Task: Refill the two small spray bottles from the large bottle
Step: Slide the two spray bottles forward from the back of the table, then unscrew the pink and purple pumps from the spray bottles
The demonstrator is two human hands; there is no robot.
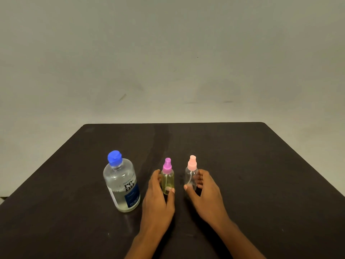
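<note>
here, the dark table (242,165) runs off the frame at left, right and near edges; only its far edge shows, with bare room behind the bottles. the large bottle (121,186), blue cap on, stands upright. right of it, the left hand (158,199) grips the purple-topped spray bottle (167,176), hiding its left side. farther right, the right hand (205,193) curls around the pink-topped spray bottle (191,174); contact there is hard to judge. both forearms are cut off.
</note>
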